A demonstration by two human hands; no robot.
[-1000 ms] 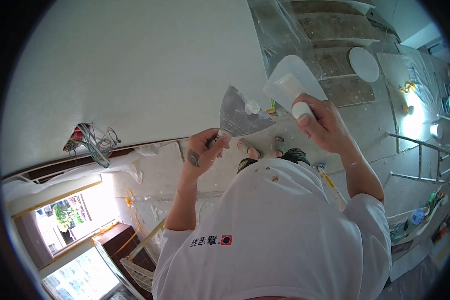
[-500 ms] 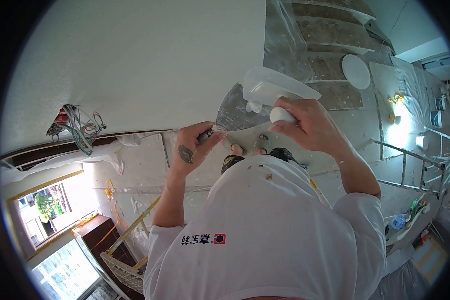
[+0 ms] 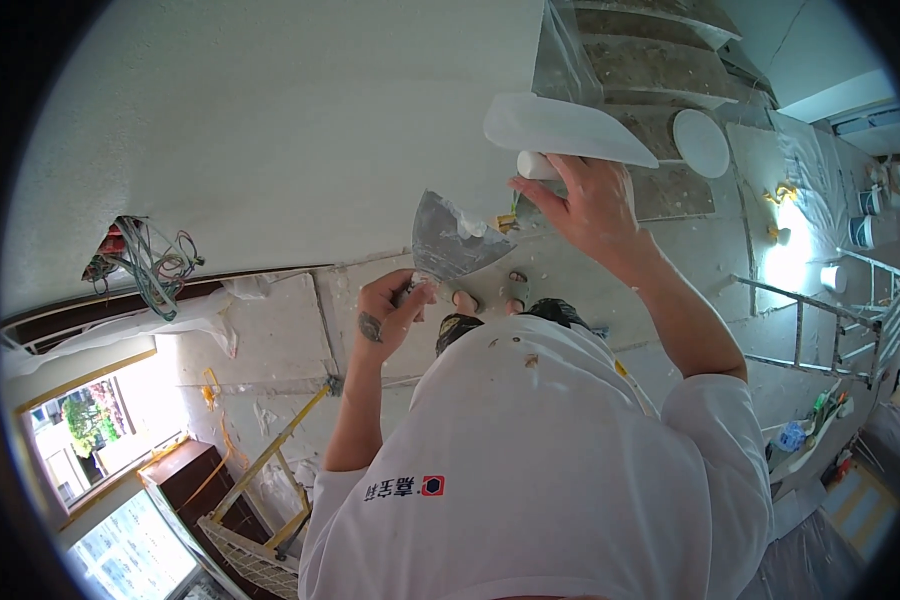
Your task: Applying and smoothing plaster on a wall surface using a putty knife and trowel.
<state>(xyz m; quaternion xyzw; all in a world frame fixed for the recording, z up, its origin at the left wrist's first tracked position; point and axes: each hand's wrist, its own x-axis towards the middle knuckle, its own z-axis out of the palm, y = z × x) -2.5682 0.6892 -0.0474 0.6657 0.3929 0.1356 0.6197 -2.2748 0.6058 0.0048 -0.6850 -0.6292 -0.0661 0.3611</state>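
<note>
My left hand (image 3: 395, 305) is closed round the handle of a wide grey putty knife (image 3: 445, 245), whose blade points up and carries a lump of white paste (image 3: 470, 220). Above and right of it, my right hand (image 3: 585, 210) grips the white cylindrical handle of a plastic trowel (image 3: 565, 125), whose pale, translucent blade is tilted nearly edge-on. The two tools are apart. A pale smooth wall (image 3: 290, 130) fills the upper left, with an opening full of loose wires (image 3: 140, 260).
Plastic-covered edging (image 3: 565, 60) borders stairs (image 3: 650, 70) with a white round object (image 3: 700, 142). At right are metal scaffold frames (image 3: 810, 300) and several buckets (image 3: 860, 230). A yellow ladder (image 3: 285, 440), a dark wooden cabinet (image 3: 185, 470) and a window (image 3: 85, 430) are lower left. My feet show below.
The trowel in my right hand dipped toward the putty knife, then rose and tilted away from it. My left hand with the knife is slightly lower and further left than one second ago.
</note>
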